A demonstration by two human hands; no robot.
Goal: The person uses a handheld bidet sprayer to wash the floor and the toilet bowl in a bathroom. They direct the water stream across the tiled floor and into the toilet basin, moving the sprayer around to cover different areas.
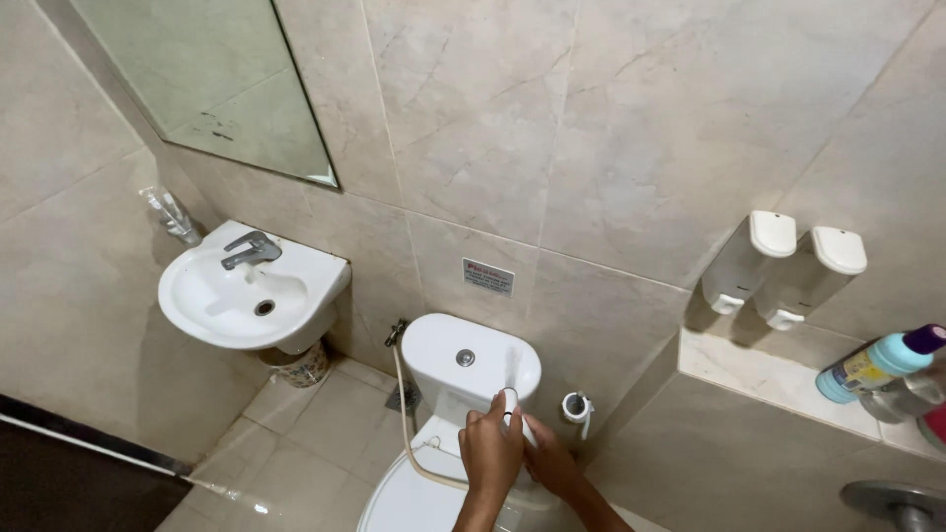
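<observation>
Low in the view, both hands meet over the white ceramic toilet [463, 379], just in front of its cistern. One hand [490, 451], seemingly the left, is wrapped around a white handheld bidet sprayer [509, 402], nozzle upward, spraying toward the cistern lid. A beige hose [414, 448] trails from it. The other hand [552, 463] sits just beside, its grip impossible to tell. A white wall basin [212, 296] hangs well apart.
</observation>
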